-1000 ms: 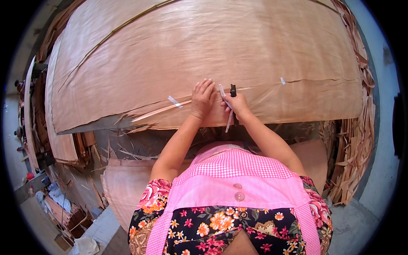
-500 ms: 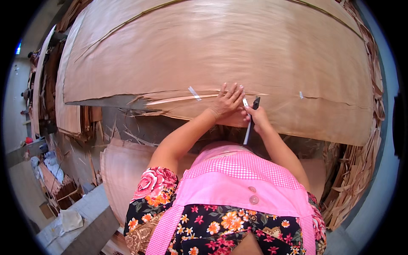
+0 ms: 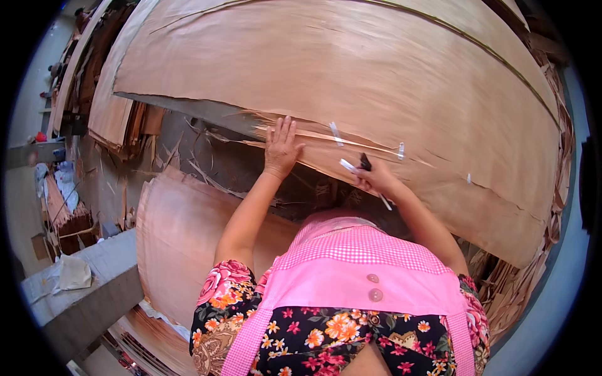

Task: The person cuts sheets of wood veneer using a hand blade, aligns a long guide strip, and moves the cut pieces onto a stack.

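Observation:
A large tan wood veneer sheet (image 3: 351,75) lies before me, its near edge split and frayed. My left hand (image 3: 283,149) rests flat on the frayed strip, fingers stretched, holding nothing. Several short pieces of whitish tape lie across the split, including one tape piece (image 3: 337,133) right of the left hand and another tape piece (image 3: 401,150) beyond the right hand. My right hand (image 3: 376,178) is closed round a slim black-ended tool (image 3: 365,162) and a white strip (image 3: 347,165). A pale length (image 3: 385,202) sticks out below that hand; what it belongs to is unclear.
More veneer sheets (image 3: 188,232) lie lower on the left, beside a concrete ledge (image 3: 94,282). Stacked veneer (image 3: 113,122) stands at the far left. Torn veneer scraps (image 3: 508,313) heap up on the right, along a bluish wall (image 3: 574,188).
My left hand has moved left along the split. The right hand has drawn back toward me, still holding the tool and white strip. A tape piece now shows where the hands were.

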Demonstrator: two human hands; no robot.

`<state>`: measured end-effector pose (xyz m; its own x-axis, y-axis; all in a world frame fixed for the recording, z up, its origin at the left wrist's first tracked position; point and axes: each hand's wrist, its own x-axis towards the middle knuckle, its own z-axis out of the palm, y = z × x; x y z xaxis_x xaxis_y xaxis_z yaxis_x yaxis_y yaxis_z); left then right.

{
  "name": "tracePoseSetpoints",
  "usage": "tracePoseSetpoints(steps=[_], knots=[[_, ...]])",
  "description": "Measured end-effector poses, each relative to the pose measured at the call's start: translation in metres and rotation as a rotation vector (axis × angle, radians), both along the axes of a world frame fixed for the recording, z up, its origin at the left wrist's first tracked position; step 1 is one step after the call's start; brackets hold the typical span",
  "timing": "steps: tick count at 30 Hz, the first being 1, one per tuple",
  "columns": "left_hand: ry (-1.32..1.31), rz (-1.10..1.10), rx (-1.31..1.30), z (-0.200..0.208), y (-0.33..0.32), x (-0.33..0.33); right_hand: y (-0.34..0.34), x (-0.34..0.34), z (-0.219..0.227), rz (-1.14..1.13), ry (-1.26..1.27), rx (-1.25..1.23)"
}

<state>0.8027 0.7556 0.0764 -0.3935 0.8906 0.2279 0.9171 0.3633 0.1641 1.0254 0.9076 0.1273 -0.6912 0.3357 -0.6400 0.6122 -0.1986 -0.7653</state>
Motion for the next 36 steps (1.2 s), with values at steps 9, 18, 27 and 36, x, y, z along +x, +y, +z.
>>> tracePoseSetpoints(steps=[9,18,27,36], knots=[[-0.075,-0.043,0.135,-0.009,0.0,-0.01,-0.021,-0.137,-0.013,-0.336,0.126,-0.029],[0.107,-0.078,0.081,-0.007,0.023,-0.012,-0.015,-0.161,-0.037,-0.389,0.074,-0.06],[0.028,-0.165,-0.011,0.022,0.071,0.029,0.041,-0.002,-0.009,-0.113,0.025,0.181],[-0.145,-0.234,0.127,-0.023,0.232,0.225,0.068,0.328,-0.032,-1.053,0.056,0.103]])
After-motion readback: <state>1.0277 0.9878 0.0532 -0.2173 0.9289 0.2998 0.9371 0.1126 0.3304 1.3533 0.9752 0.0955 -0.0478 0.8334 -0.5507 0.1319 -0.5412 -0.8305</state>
